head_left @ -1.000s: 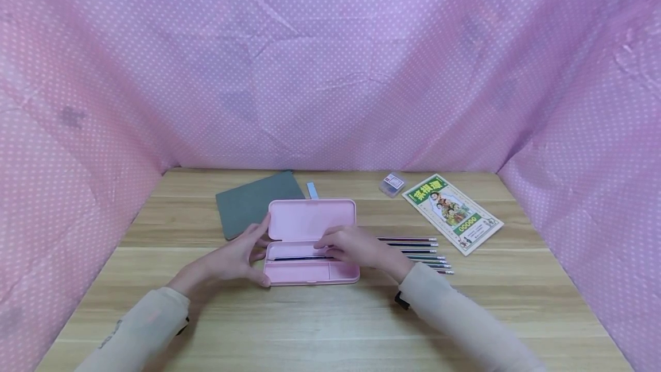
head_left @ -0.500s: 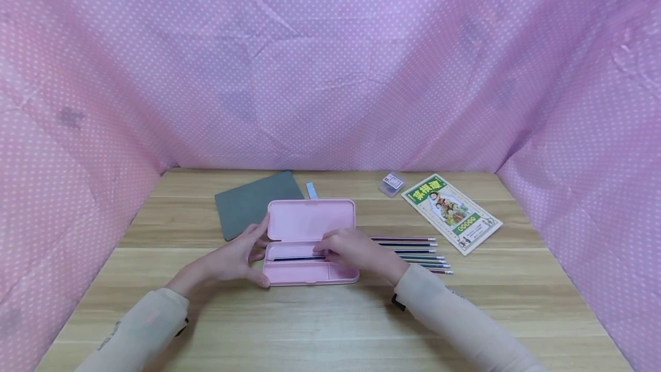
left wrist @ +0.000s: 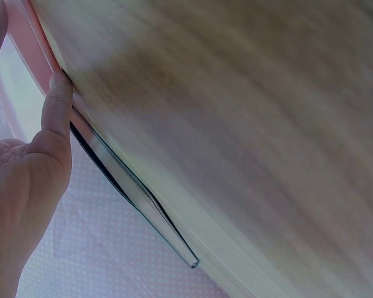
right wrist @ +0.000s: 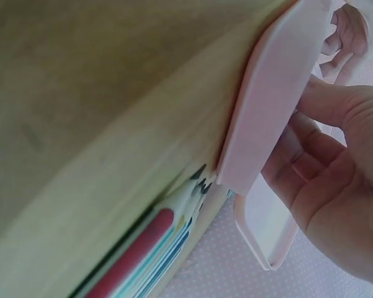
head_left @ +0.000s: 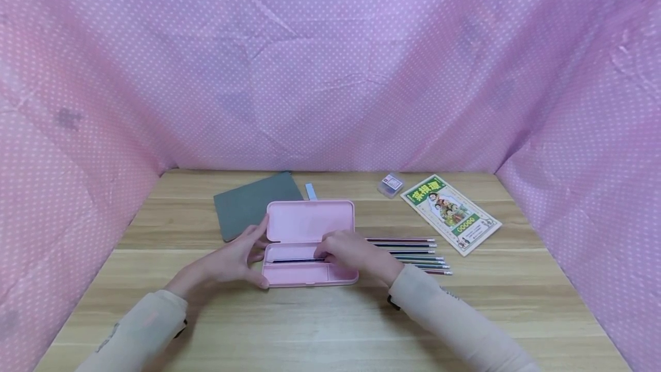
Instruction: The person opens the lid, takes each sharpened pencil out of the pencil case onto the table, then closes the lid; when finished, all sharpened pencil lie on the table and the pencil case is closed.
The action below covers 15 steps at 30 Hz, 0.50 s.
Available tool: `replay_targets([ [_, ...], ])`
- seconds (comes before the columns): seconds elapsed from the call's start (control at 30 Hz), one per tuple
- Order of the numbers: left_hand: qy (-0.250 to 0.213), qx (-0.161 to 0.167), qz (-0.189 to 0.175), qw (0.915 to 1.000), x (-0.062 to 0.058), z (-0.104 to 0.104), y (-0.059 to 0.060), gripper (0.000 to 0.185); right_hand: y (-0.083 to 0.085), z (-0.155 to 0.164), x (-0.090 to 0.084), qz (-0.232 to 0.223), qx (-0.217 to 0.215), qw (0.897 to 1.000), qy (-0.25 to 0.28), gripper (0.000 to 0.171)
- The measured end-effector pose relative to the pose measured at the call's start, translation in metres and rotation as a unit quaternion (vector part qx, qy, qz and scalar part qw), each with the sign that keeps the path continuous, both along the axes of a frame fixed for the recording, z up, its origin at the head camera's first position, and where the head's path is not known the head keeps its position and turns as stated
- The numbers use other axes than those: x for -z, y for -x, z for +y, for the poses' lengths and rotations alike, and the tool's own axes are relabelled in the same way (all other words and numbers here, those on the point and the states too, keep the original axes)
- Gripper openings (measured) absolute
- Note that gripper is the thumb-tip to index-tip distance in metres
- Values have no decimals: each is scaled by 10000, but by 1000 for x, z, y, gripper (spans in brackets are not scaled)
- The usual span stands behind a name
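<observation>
An open pink pencil case (head_left: 296, 274) lies on the table with its lid (head_left: 310, 220) tipped back. My left hand (head_left: 234, 257) is spread along its left side. The thumb touches the front corner and a straight finger reaches the lid's edge. My right hand (head_left: 351, 251) reaches over the right side, its curled fingers inside the long rear compartment at a dark pencil (head_left: 294, 260). That pencil lies lengthwise there; its right end is hidden under the hand. In the right wrist view, the fingers (right wrist: 308, 146) dip behind the case wall (right wrist: 270, 99), and their tips are hidden.
Several pencils (head_left: 418, 258) lie side by side right of the case. Behind stand a dark green notebook (head_left: 253, 202), a light blue strip (head_left: 311, 190), a small clear box (head_left: 391, 184) and an illustrated booklet (head_left: 451, 214). Pink dotted cloth (head_left: 330, 73) surrounds the wooden table (head_left: 310, 326).
The right hand has lowered slightly into the case, its fingers more curled around the pencil's hidden end. The left hand and the case stay in place.
</observation>
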State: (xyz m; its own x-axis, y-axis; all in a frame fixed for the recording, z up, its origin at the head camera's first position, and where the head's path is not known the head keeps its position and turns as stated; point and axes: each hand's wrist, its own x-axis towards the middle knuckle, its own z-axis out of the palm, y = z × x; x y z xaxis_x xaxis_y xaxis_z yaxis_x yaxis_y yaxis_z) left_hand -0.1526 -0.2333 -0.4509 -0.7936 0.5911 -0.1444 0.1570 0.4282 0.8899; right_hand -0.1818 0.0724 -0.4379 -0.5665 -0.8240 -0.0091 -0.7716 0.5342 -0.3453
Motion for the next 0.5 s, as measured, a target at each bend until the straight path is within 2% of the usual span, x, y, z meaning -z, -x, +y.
replay_targets([
  [0.5,8,64,51,10000,1,0,1,142,-1,1,0,-145,49,9999,56,17],
])
